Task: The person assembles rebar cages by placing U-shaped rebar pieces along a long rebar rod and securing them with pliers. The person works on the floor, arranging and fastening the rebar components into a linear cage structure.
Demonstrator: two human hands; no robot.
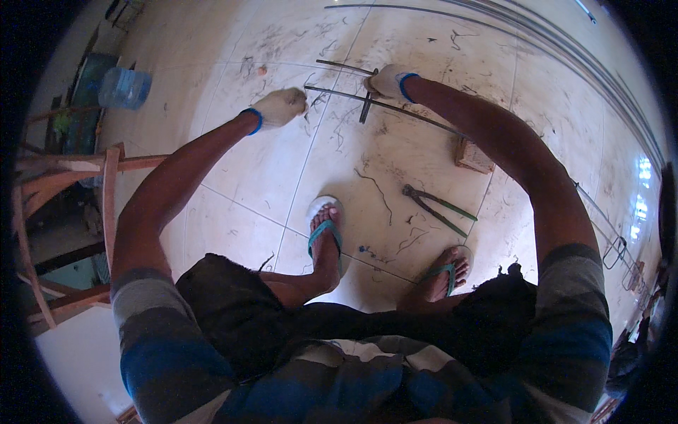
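Note:
Two long dark metal rods (417,115) lie roughly side by side above the tiled floor, with a short dark crosspiece (365,111) set across them. My right hand (388,83), in a white work glove with a blue cuff, is closed around the crosspiece where it meets the farther rod; its fingers partly hide that joint. Left of the rods' ends, my left hand (281,109) wears a matching glove, its fingers curled together. Whatever is in that fist, if anything, is too small to make out. End-cutting pincers (439,210) lie nearer to me, handles apart.
A brick-like block (474,156) sits by the rods under my right forearm. Many bits of wire (378,192) litter the floor around my sandalled feet. Long metal bars (565,63) run along the far right. At left are a wooden frame (111,205) and a large water bottle (125,88).

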